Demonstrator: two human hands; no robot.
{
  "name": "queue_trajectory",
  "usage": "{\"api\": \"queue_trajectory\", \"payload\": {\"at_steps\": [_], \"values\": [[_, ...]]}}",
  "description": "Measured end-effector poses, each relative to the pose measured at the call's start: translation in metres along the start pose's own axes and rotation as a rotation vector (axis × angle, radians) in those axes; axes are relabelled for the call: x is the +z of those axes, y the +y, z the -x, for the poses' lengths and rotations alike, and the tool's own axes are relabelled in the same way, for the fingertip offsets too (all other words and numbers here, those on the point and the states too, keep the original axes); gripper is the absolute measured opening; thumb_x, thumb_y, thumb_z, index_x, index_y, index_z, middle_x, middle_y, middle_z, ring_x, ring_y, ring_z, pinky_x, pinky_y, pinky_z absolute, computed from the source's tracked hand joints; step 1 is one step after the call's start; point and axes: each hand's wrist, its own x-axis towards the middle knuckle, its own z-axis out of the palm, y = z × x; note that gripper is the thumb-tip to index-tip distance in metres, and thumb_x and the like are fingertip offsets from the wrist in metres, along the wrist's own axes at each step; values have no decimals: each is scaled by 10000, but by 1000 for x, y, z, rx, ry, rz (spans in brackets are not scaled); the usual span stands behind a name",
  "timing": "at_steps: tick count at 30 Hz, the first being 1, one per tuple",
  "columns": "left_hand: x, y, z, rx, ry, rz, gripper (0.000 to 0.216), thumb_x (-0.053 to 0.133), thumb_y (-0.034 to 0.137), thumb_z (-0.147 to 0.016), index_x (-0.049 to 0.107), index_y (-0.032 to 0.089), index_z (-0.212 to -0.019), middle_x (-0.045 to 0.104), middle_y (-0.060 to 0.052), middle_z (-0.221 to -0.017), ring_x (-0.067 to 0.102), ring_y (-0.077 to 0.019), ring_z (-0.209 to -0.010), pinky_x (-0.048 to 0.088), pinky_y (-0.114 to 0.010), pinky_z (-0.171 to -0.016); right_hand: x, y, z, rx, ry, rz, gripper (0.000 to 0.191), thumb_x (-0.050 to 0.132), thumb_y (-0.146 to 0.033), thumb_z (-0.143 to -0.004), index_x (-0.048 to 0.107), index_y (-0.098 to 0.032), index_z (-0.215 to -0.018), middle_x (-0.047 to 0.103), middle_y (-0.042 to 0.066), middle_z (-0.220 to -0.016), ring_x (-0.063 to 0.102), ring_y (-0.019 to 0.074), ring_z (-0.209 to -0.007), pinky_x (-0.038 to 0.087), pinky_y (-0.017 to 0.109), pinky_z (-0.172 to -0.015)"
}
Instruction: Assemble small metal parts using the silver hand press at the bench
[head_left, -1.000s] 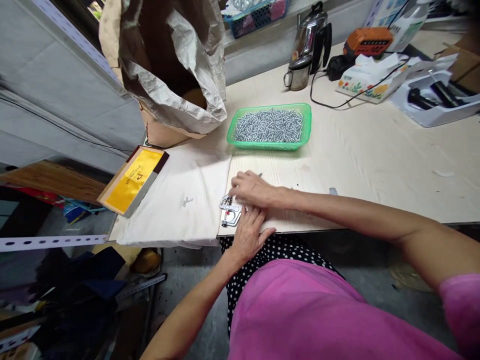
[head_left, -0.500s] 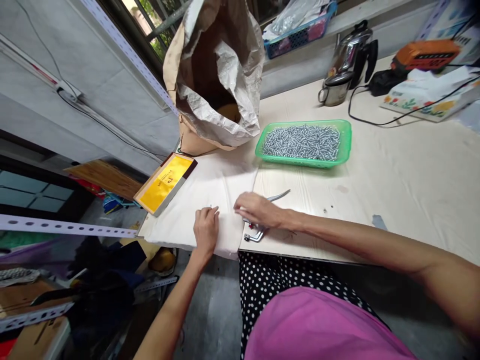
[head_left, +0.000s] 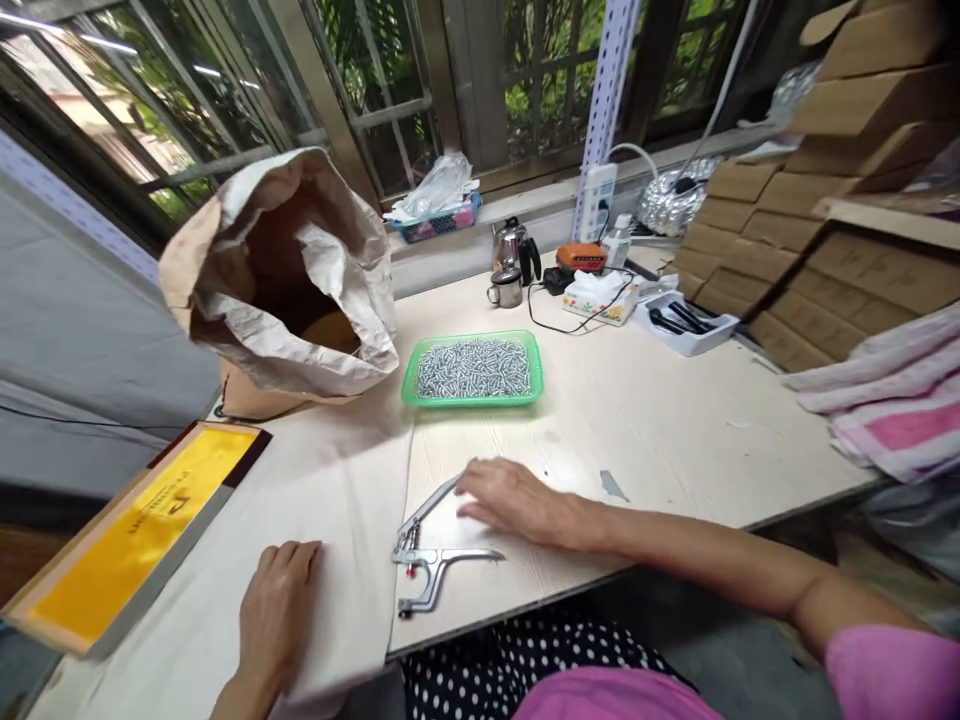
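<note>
A pale table [head_left: 637, 430] fills most of the view, the window side at twelve for the seated person. At eleven gapes a big paper sack [head_left: 315, 372], its mouth turned toward us. Between ten and eleven a white cloth [head_left: 345, 480] covers the tabletop, and a long flat box with a yellow panel [head_left: 146, 520] lies slantwise at ten. Straight up at twelve sits the green tray [head_left: 472, 402], filled with small silvery metal pieces [head_left: 474, 368].

Now the hands. The right hand [head_left: 517, 500] hangs low over the wood, its fingers lightly bent and close together, the thumb standing off with a gap between. The left hand [head_left: 277, 605] is over the cloth, knuckles up and fingers bent; from here I can't tell whether they pinch anything.

The hand pliers [head_left: 439, 558] lie on the wood beside the cloth's edge, between the two hands, handles spread. Their upper handle points about two o'clock, its end right at the right fingertips, though whether those touch it I can't see. The lower handle points to three, below that thumb. From the pliers, the left fingers are well apart, near nine. A tiny red tip [head_left: 410, 572] shows in the tool's mouth.
</note>
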Motion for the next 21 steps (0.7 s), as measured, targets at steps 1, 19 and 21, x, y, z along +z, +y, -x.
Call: {"api": "queue_trajectory", "payload": {"at_steps": [1, 19, 21], "values": [[-4, 10, 2, -83, -2, 88, 299, 486, 413, -893, 745, 272, -842, 775, -98, -898, 667, -335, -900, 545, -446, -806, 12, -7, 15, -23, -55, -52, 193, 629, -355, -1040, 679, -172, -1072, 679, 74, -1040, 616, 195, -921, 477, 333, -818], [-3, 118, 22, -634, -573, 888, 518, 807, 668, -556, 617, 186, -550, 488, 40, -470, 383, -84, -446, 269, -234, -446, 47, -16, 43, 99, -217, 41, 179, 482, -185, -1047, 650, -176, -985, 645, 86, -994, 480, 163, -722, 302, 332, -641], [-2, 120, 22, -636, -587, 889, 520, 803, 669, -565, 595, 194, -543, 476, 42, -455, 372, -83, -434, 255, -235, -442, 45, -17, 42, 104, -236, 44, 181, 482, -184, -1049, 654, -174, -994, 647, 88, -999, 483, 166, -729, 304, 333, -644]]}}
